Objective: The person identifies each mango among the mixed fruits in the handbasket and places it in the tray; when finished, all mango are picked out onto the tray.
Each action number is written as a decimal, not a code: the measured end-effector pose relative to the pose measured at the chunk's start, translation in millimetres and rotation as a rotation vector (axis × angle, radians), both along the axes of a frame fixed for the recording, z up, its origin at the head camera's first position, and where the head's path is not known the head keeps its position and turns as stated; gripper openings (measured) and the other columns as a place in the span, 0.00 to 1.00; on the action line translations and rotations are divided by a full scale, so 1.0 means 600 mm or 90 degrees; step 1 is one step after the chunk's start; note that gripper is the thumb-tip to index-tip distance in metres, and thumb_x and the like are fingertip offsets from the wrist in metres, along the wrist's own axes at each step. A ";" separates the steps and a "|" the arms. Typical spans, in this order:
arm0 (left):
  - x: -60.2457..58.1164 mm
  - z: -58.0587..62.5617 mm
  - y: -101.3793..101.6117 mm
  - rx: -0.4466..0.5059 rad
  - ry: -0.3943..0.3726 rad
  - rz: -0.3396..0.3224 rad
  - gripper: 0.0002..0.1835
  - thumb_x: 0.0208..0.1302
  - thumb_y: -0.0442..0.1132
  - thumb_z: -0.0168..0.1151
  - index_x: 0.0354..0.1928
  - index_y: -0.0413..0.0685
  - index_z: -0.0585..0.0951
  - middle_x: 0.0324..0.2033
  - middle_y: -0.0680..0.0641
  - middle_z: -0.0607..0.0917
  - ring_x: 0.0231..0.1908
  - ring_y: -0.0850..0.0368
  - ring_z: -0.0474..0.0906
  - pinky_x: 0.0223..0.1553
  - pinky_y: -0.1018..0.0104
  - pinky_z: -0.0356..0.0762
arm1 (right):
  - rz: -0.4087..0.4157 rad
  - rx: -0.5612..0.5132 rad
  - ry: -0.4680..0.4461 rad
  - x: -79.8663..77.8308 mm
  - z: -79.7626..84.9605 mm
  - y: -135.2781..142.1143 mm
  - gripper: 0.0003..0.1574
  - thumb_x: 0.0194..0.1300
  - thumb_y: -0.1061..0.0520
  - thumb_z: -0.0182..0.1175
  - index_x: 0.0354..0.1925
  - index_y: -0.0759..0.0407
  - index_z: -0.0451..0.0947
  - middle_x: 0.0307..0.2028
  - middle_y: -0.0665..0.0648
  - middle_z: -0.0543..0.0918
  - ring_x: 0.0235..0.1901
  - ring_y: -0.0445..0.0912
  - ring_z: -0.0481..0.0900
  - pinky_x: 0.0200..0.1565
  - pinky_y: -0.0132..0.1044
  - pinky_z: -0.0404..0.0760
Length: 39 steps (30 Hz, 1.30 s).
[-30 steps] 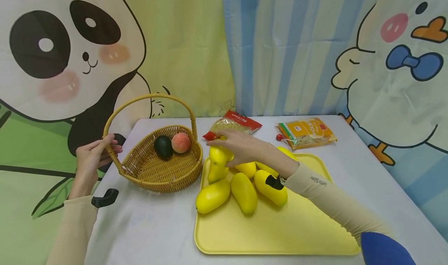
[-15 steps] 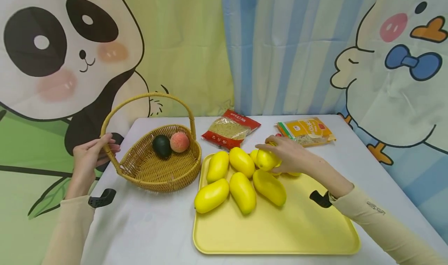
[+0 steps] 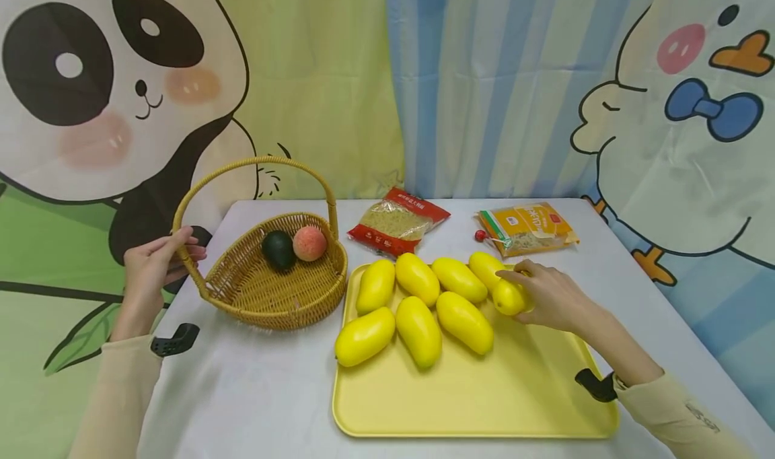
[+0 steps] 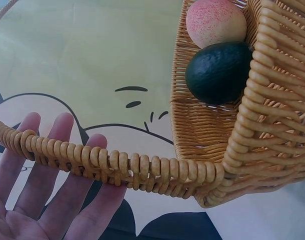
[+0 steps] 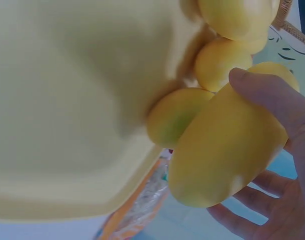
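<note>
My left hand [image 3: 147, 274] grips the handle [image 3: 192, 270] of a wicker basket [image 3: 281, 319] at its left side. The left wrist view shows the fingers [image 4: 67, 187] behind the woven handle. A dark green avocado [image 3: 279, 250] and a pink peach [image 3: 310, 243] lie in the basket. My right hand [image 3: 554, 296] holds a yellow mango [image 5: 227, 145] between thumb and fingers, above the far right part of a yellow tray [image 3: 472, 402]. Several more mangoes lie on the tray in two rows, among them a front one [image 3: 419, 331] and a back one [image 3: 458, 279].
Behind the tray lie a red bag of grain-like food [image 3: 396, 222] and an orange bag [image 3: 528, 229]. A red lollipop [image 3: 480, 235] is beside the orange bag. A white-clothed table [image 3: 242, 398] carries everything, with a printed curtain [image 3: 327, 95] behind.
My right hand has moved rightward along the tray's back with a mango in its grip, uncovering the back row of mangoes and the red bag. The left hand stays on the basket handle.
</note>
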State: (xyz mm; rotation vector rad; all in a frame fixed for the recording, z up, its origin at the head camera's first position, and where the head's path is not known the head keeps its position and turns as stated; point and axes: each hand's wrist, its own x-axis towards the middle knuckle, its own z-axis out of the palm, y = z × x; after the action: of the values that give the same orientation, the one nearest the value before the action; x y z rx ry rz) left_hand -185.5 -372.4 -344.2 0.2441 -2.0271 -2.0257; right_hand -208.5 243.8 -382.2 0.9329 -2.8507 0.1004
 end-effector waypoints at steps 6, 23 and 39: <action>-0.001 0.000 -0.001 0.002 -0.006 0.000 0.12 0.63 0.49 0.64 0.32 0.50 0.86 0.24 0.55 0.88 0.27 0.65 0.85 0.29 0.76 0.80 | -0.022 -0.006 -0.003 0.015 -0.033 0.009 0.42 0.39 0.48 0.79 0.55 0.56 0.78 0.44 0.65 0.77 0.32 0.55 0.78 0.33 0.51 0.80; 0.001 -0.003 -0.005 -0.003 -0.010 0.009 0.12 0.63 0.50 0.64 0.32 0.51 0.86 0.24 0.56 0.88 0.27 0.66 0.85 0.29 0.77 0.80 | -0.046 0.001 -0.011 0.019 -0.070 0.007 0.46 0.38 0.45 0.79 0.57 0.55 0.77 0.42 0.62 0.76 0.33 0.52 0.76 0.34 0.51 0.79; 0.012 0.013 0.027 -0.170 0.025 0.180 0.14 0.57 0.53 0.68 0.42 0.56 0.86 0.23 0.66 0.84 0.26 0.76 0.79 0.34 0.84 0.73 | -0.058 -0.015 -0.019 0.030 -0.048 0.013 0.50 0.42 0.37 0.76 0.60 0.54 0.73 0.50 0.65 0.75 0.40 0.58 0.78 0.42 0.57 0.78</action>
State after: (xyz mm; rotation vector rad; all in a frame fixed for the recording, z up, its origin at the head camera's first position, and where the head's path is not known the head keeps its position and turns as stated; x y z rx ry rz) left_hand -178.2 -356.2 -336.5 0.4058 -2.0753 -1.5648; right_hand -190.7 251.3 -411.0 0.8028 -2.9081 0.1384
